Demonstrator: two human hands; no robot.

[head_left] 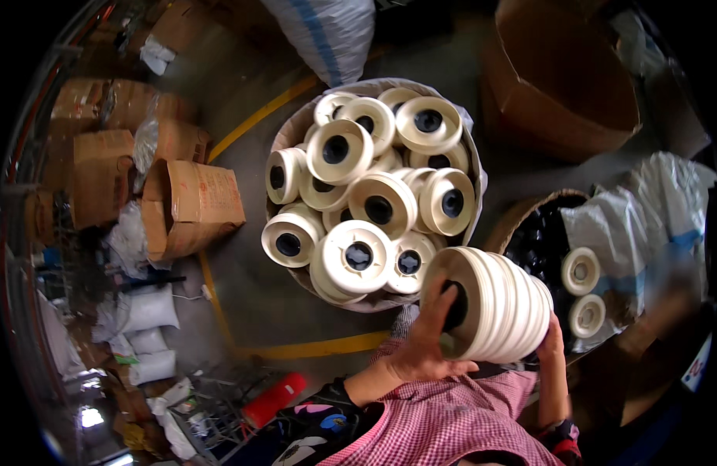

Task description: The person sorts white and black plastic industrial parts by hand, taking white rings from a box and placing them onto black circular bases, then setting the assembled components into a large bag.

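Note:
A stack of cream-white round plastic wheels [510, 307] lies tilted on its side in front of my body, held between both hands. My left hand [421, 346] grips its left end, fingers over the face and at the black hub, thumb along the lower edge. On the far right end my right hand [553, 342] is closed round the stack, partly hidden by it. Just beyond, a big round container [478, 155] lined with pale cloth is heaped with similar black-hubbed wheels [380, 203].
Right of the stack stands a bin of black parts [533, 241], beside two white rings [581, 270] on woven plastic sacking [630, 217]. A large open carton [560, 85] is behind. Cardboard boxes [195, 202] and a red cylinder [273, 400] sit left; a white sack [327, 35] stands far ahead.

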